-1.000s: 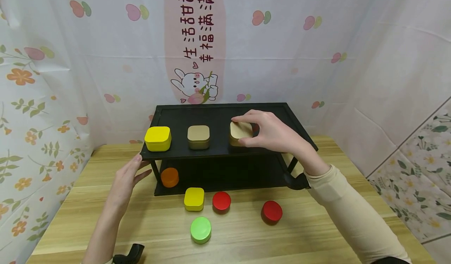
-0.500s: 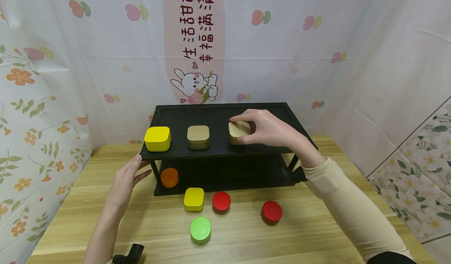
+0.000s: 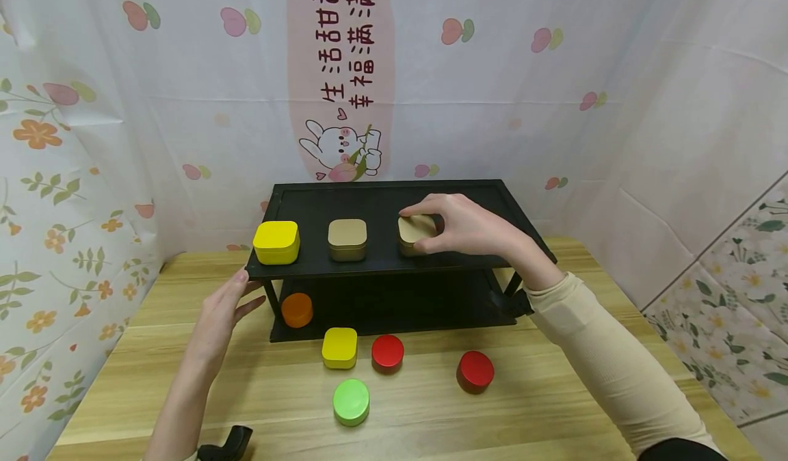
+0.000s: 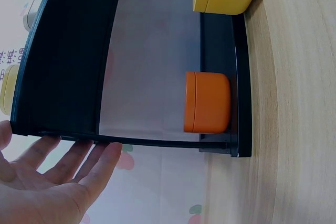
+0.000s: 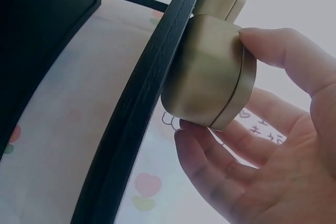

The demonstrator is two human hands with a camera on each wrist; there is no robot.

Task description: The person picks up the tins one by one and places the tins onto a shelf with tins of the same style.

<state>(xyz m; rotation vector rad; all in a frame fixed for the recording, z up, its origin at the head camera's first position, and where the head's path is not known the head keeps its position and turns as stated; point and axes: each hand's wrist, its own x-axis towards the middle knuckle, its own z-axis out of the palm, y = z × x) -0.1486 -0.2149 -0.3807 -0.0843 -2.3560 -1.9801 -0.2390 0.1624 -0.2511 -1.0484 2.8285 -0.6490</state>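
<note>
My right hand (image 3: 470, 225) holds a square gold tin (image 5: 210, 69) between thumb and fingers, at the right part of the black rack's (image 3: 382, 204) top shelf. In the right wrist view the tin's base is against the shelf, its lid seam facing the palm. A second gold tin (image 3: 347, 240) stands to its left, then a yellow square tin (image 3: 276, 243) near the left corner. My left hand (image 3: 221, 310) touches that corner of the rack, its fingers (image 4: 97, 169) extended along the side edge. On the lower shelf an orange round tin (image 4: 207, 102) stands at the left.
On the wooden table (image 3: 246, 392) before the rack stand a yellow square tin (image 3: 339, 348), two red round tins, one near the middle (image 3: 387, 353) and one farther right (image 3: 475, 372), and a green round tin (image 3: 351, 402). A printed curtain (image 3: 492, 105) hangs behind.
My right hand and the gold tin in it have shifted slightly left, with the forearm following. My left hand and the other tins stay where they were.
</note>
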